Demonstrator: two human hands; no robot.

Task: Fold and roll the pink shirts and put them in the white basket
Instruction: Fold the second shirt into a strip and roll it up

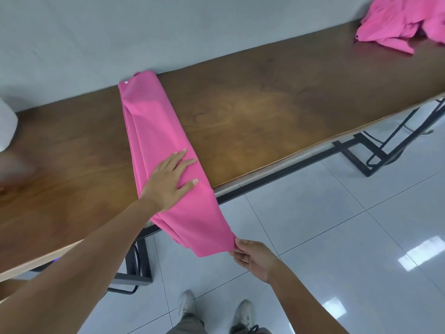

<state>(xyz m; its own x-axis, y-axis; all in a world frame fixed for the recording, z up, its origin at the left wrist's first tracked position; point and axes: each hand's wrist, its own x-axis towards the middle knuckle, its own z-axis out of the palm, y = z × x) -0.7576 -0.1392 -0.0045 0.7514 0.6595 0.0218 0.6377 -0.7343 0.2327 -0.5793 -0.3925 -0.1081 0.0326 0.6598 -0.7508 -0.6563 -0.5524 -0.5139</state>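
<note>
Nearest, my right hand (250,257) is pinching the hanging corner of the folded pink shirt (159,131); my left hand (169,179) is pressing it flat, fingers straight, on the wooden table (265,104). Farther right, more pink shirts (399,22) are lying crumpled; possibly the white basket (7,124) is sitting far left.

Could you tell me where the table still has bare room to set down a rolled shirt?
The table is bare between the folded shirt and the crumpled pile, and also left of the folded shirt. The far right corner is crowded.
</note>
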